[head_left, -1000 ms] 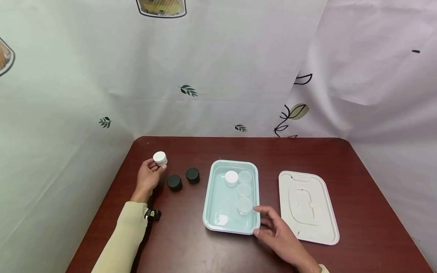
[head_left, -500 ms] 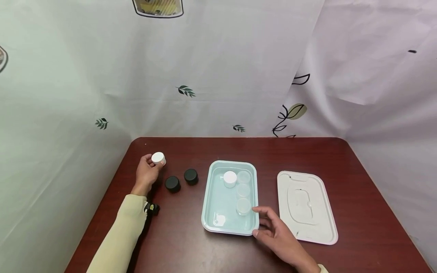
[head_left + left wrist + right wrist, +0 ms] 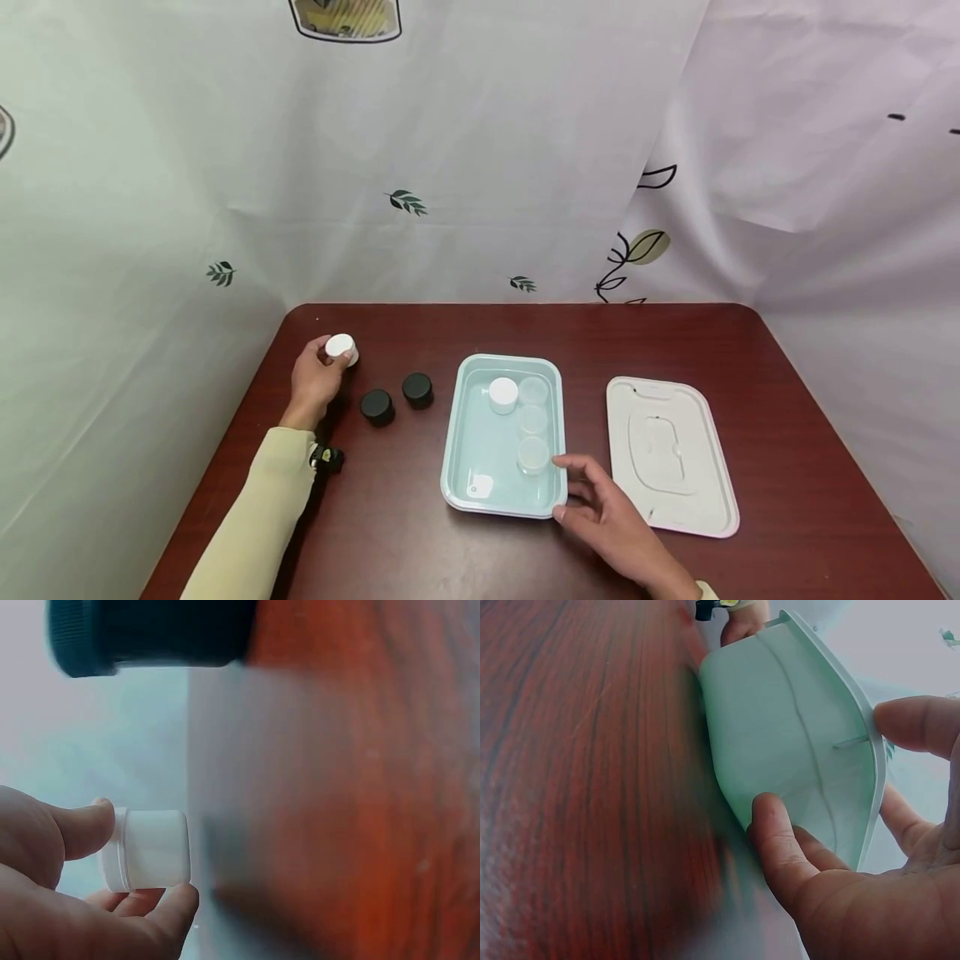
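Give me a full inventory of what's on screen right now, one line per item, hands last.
White-lidded jar: 1, white, pinched in the left hand above the table's left side.
Black jars: 2, black, on the table between the left hand and the tray.
Tray: 1, pale teal, table centre.
White-capped jar: 1, white, inside the tray.
Clear cups: 3, translucent, in a row along the tray's right side.
Tray lid: 1, white, flat on the table right of the tray.
Table: 1, dark red wood.
Left hand: holds the white-lidded jar.
Right hand: fingers at the tray's near right corner.
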Motion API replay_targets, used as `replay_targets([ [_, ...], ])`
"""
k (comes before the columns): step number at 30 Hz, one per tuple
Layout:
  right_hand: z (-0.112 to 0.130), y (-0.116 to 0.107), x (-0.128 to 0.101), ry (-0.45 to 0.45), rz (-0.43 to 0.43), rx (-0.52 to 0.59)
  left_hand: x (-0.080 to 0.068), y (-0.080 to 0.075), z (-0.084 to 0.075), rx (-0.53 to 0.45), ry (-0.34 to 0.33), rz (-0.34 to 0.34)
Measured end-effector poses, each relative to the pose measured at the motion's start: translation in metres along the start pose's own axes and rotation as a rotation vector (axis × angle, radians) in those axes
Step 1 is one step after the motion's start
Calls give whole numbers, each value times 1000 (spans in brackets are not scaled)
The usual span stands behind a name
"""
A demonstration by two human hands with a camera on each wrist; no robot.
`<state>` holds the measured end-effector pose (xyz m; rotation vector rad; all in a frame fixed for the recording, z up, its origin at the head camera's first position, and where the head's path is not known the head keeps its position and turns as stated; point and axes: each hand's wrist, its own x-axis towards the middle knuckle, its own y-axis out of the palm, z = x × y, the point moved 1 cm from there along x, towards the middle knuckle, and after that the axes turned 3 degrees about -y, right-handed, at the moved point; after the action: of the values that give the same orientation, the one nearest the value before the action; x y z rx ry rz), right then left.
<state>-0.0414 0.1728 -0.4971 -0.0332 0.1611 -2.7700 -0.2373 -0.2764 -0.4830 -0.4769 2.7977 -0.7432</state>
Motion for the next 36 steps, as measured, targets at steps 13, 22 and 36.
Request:
replay_targets([
  [13, 1, 0, 1, 23, 2, 17, -37, -14, -52, -19, 162, 139],
  [22, 0, 1, 4, 9, -13, -16, -81, 17, -89, -48, 282, 341],
  [36, -3, -1, 4, -48, -66, -64, -134, 74, -108, 58, 383, 566],
])
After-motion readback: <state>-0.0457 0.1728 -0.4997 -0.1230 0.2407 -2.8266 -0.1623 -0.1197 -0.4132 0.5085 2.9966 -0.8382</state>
